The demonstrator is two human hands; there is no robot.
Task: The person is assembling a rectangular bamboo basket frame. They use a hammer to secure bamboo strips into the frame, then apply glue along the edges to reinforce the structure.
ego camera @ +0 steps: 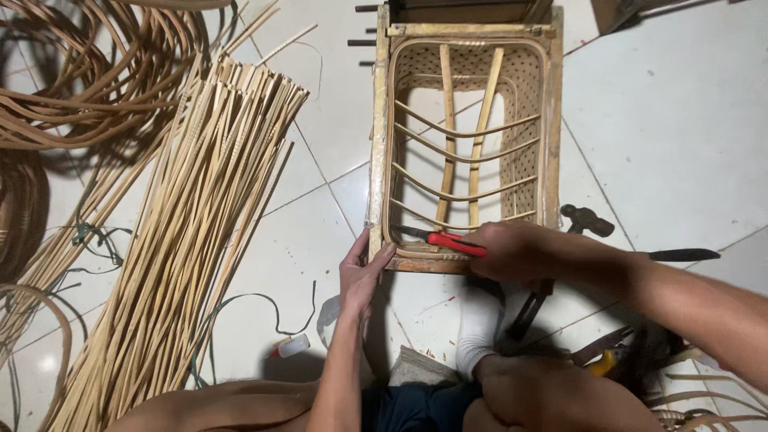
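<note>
- Head view: the basket frame (464,144) lies on its side on the floor ahead of you, open side up. Inside it you see woven cane walls (524,88), two upright slats (448,128) and four curved cross ribs (464,164).
- Your left hand (362,272) rests against the frame's near left corner, thumb up along the wooden post, fingers loosely spread and gripping nothing else.
- Your right hand (508,250) is closed around a red-handled tool (448,240), whose dark tip points left and lies on the frame's near rim.
- A sheaf of cane strips (192,232) lies to the left of the frame, running from far to near, well apart from your left hand.
- Coils of rattan (88,80) lie at the far left, touching the sheaf's far end.
- A hammer (584,218) lies just right of the frame, its handle passing under your right wrist. A dark blade (680,255) shows beyond that forearm.
- A small white bottle (292,346) sits near your left forearm.
- Your foot in a white sock (478,328) is planted just near of the frame.
- Loose cords (264,308) trail across the floor between sheaf and arm.
- The floor (664,120) is white glossy tile with diagonal grout lines.
</note>
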